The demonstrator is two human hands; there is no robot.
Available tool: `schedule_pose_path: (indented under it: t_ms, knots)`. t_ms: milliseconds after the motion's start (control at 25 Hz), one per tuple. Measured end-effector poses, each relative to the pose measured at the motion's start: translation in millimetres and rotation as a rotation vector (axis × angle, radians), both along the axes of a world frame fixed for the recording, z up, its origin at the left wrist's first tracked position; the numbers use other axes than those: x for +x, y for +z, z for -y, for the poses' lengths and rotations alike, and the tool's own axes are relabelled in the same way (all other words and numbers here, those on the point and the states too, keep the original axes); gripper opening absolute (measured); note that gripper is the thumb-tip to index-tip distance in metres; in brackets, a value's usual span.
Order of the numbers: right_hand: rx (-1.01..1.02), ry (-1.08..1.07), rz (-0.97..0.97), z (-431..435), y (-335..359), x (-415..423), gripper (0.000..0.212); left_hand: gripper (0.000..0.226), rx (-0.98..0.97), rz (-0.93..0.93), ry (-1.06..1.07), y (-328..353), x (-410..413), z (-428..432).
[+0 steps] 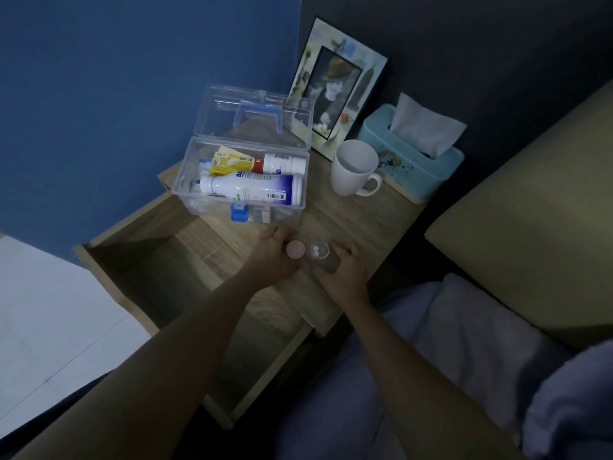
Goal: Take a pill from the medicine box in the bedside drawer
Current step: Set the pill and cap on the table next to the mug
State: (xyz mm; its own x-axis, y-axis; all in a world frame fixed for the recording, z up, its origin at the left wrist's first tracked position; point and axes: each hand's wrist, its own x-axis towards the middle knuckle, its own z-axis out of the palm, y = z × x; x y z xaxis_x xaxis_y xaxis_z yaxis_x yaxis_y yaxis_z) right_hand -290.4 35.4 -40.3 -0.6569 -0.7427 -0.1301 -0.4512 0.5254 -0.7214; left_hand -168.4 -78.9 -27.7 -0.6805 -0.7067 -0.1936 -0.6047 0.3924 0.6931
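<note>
The clear medicine box (292,207) with blue latch and handle stands open on the bedside table, holding white bottles and a yellow packet. Below it the wooden drawer (109,263) is pulled out. My left hand (270,254) holds a round pink cap (295,250) between its fingers. My right hand (341,268) grips a small clear pill bottle (320,252), open at the top, with two white pills (317,251) showing inside. Both hands hover over the table's front edge, close together.
A white mug (353,167) stands right of the box, with a teal tissue box (411,167) and a picture frame (335,91) behind. The bedside table (331,214) top is wood. The bed and bedding (481,343) lie to the right, a blue wall to the left.
</note>
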Motion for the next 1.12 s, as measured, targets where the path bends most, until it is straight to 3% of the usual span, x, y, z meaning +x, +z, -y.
schedule_pose_path:
  t_ms: [120, 200, 480, 680, 960, 1120]
  knots:
    - [-0.144, -0.160, 0.099, -0.1, 5.3, 1.0, 0.040, 0.039, -0.055, -0.080, 0.062, -7.7, 15.2, -7.1]
    - [-0.305, -0.328, 0.059, 9.8, 12.5, -3.9, 0.026, 0.039, -0.183, -0.022, 0.043, -14.0, 18.8, -6.2]
    - [-0.441, -0.801, 0.163, 75.6, 40.2, -69.6, 0.035, 0.060, -0.309, 0.230, -0.194, -32.6, 28.5, -2.8]
    - [-0.535, -0.758, 0.215, 97.5, 42.1, -96.1, 0.036, 0.060, -0.307, 0.251, -0.193, -36.6, 26.6, -2.1]
    - [-0.437, -0.724, 0.253, 111.7, 32.3, -103.0, 0.045, 0.061, -0.340, 0.308, -0.213, -35.7, 25.8, -1.1]
    - [-0.461, -0.770, 0.386, 118.2, 32.0, -100.8, 0.045, 0.061, -0.342, 0.323, -0.225, -34.4, 25.5, -1.4]
